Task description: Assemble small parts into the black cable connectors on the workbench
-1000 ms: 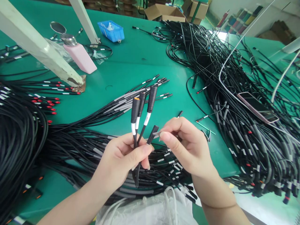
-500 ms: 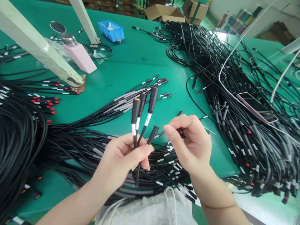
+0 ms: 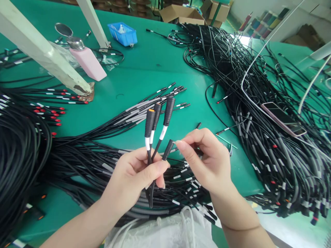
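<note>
Several black cable connectors (image 3: pixel 149 123) stand up out of my left hand (image 3: pixel 139 172), which is closed around their cables. One has an orange end, and white labels wrap three of the cables below the connectors. A shorter connector (image 3: pixel 168 149) leans right, pinched between my left thumb and fingers. My right hand (image 3: pixel 207 158) is closed in a pinch on a thin, pin-like piece (image 3: pixel 174 142). Its tip is at the end face of the shorter connector; whether it has entered is too small to tell. The right hand's lower fingers are curled and partly hidden.
Black cable bundles (image 3: pixel 85 158) lie beneath my hands and to the left, some with red caps. A big cable pile (image 3: pixel 232 79) with a phone (image 3: pixel 284 119) on it fills the right. Behind are a pink pump bottle (image 3: pixel 89 63), a blue bin (image 3: pixel 125 36) and white posts (image 3: pixel 46 48).
My right hand has moved slightly left and down, bringing the thin piece to the shorter connector's end. My left hand has stayed almost still with its connectors.
</note>
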A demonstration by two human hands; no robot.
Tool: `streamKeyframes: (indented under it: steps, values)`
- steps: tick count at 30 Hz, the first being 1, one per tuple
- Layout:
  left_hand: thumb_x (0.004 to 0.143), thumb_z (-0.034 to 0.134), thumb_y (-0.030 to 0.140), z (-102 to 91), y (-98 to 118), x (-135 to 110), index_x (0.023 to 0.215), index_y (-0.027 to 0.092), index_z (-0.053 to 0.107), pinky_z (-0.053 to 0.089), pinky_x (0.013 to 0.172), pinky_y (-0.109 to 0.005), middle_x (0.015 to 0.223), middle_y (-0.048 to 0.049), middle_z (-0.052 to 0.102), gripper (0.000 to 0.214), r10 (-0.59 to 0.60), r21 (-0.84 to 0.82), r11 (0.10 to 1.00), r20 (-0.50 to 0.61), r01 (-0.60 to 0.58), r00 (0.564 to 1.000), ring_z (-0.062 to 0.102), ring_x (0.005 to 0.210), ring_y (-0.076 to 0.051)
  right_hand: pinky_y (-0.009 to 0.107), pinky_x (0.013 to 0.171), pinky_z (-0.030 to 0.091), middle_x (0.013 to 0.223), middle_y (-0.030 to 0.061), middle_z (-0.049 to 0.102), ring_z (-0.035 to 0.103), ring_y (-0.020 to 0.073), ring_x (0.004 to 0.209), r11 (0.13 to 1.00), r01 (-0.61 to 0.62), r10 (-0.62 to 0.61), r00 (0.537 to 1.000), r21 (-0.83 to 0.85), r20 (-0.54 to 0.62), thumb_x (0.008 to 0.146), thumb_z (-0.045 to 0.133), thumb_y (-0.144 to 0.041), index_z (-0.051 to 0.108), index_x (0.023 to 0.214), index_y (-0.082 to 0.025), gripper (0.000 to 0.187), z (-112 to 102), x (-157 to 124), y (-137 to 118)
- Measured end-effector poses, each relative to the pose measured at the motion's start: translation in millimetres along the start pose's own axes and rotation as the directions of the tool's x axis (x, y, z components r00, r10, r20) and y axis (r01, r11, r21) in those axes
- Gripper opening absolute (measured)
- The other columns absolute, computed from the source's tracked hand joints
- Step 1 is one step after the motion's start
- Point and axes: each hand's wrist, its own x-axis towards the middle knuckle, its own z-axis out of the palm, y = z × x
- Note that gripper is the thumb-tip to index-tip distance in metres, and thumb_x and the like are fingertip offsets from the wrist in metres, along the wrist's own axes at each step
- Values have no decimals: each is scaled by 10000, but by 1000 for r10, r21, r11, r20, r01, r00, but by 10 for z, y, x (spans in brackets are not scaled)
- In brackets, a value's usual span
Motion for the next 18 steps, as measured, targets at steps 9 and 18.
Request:
streamKeyframes:
  steps: [9, 18]
  values:
    - [788, 848, 321, 0, 11, 13, 675, 209, 718, 340, 510, -247, 467, 29, 661, 206, 5, 15, 1000, -11, -5, 1000, 494, 473, -114, 258, 513, 452, 713, -41, 641, 542, 108, 577, 999, 15, -12, 996, 35, -85, 947, 731, -140, 624, 880, -235, 158, 6, -26, -1]
    - [787, 852, 327, -1, 17, -2, 645, 216, 700, 335, 520, -256, 464, 28, 653, 235, 7, 11, 1000, -18, -7, 1000, 474, 482, -116, 238, 455, 421, 651, -64, 606, 509, 93, 521, 998, -45, 43, 998, 47, 35, 964, 732, -174, 603, 853, -232, 180, -12, -12, -18]
